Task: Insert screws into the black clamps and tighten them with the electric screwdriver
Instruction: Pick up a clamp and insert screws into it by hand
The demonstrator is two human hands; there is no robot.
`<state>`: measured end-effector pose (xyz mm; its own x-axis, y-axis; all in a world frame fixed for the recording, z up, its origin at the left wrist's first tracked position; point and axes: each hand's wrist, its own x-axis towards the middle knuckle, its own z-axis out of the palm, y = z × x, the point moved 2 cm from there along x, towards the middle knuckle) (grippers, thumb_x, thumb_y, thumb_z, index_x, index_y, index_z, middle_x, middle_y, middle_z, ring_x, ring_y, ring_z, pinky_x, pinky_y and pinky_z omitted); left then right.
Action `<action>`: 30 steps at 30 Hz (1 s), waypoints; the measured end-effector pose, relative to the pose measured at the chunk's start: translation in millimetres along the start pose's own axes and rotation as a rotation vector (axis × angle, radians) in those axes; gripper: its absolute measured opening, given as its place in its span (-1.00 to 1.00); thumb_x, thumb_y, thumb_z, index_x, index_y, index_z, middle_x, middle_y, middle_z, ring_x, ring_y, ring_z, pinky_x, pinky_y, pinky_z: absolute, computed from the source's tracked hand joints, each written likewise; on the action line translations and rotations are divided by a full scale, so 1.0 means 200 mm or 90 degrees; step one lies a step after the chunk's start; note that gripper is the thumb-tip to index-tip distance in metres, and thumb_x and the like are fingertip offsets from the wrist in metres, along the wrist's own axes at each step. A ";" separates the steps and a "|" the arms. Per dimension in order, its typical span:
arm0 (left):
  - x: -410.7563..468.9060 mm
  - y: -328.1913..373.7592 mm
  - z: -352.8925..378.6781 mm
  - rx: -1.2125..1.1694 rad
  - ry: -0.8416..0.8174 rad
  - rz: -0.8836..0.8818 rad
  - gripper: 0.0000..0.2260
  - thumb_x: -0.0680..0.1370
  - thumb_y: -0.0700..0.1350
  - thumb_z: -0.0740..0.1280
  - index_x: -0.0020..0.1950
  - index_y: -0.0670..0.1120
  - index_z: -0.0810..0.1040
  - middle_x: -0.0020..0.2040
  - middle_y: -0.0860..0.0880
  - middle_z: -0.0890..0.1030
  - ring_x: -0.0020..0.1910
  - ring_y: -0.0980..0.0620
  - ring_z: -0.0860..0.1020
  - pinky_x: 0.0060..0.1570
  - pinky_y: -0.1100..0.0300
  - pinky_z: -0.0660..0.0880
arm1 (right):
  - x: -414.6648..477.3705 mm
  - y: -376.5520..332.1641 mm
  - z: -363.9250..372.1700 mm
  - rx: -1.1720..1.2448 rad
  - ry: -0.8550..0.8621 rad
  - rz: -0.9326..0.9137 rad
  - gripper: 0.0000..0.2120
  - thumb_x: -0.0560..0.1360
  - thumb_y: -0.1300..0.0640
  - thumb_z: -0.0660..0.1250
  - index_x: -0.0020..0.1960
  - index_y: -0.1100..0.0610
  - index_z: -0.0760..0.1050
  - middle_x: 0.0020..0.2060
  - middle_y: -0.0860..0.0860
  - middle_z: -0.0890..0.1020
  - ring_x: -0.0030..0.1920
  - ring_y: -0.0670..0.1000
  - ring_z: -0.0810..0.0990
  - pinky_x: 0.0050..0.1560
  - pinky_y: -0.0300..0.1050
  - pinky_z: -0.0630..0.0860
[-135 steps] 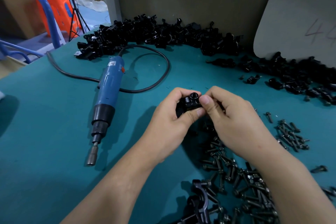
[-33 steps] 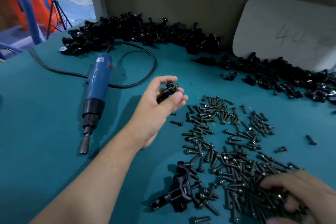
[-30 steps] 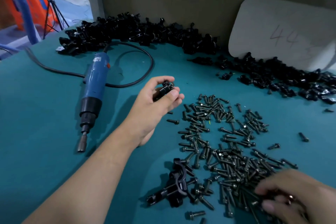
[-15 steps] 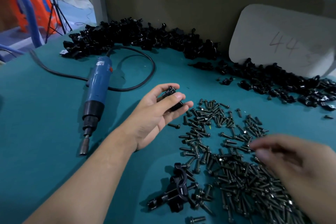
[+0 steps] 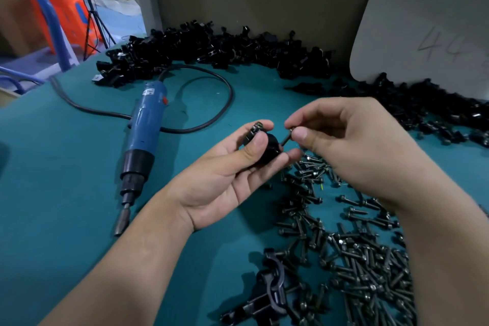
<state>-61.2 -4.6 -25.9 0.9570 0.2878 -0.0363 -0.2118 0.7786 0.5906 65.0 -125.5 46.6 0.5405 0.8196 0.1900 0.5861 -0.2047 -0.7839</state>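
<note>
Black plastic filled the left hand: one clamp, gripped between thumb and fingers. Just right of that clamp the right hand pinched a single screw, its shaft slanting down-left toward the clamp, tip at its edge, not yet seated, I judged. Left of the clamp lay one electric screwdriver, untouched. Nearer than the clamp lay loose screws beyond counting; behind it, heaped clamps.

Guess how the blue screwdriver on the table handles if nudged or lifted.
The electric screwdriver lies on its side with a round barrel, so a nudge would probably roll it. Its thick cable loops behind it, likely dragging or tugging when lifted. The body looks rigid.
</note>
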 end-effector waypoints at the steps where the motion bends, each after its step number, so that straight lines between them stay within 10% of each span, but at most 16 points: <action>1: 0.00 0.00 0.00 0.006 -0.002 0.002 -0.67 0.47 -0.19 0.45 0.23 -0.17 0.56 0.11 -0.26 0.66 0.14 -0.18 0.71 0.00 0.24 0.65 | 0.00 0.00 0.01 -0.006 -0.006 -0.001 -0.86 0.56 0.18 0.45 -0.10 -0.05 0.68 -0.20 -0.15 0.73 -0.13 -0.13 0.70 0.00 -0.19 0.64; 30: 0.01 0.00 -0.03 0.062 0.006 0.010 -0.75 0.52 -0.21 0.38 0.19 -0.17 0.62 0.01 -0.13 0.66 -0.02 -0.06 0.64 0.04 0.15 0.65 | -0.01 -0.02 0.00 0.046 -0.070 -0.019 -0.87 0.52 0.22 0.47 -0.08 -0.01 0.69 -0.22 -0.10 0.75 -0.18 -0.16 0.71 -0.06 -0.35 0.60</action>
<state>-61.4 -0.7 -31.1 0.9517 0.3053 -0.0329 -0.2066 0.7160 0.6668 62.2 -126.4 50.1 0.4514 0.8795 0.1504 0.5537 -0.1439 -0.8202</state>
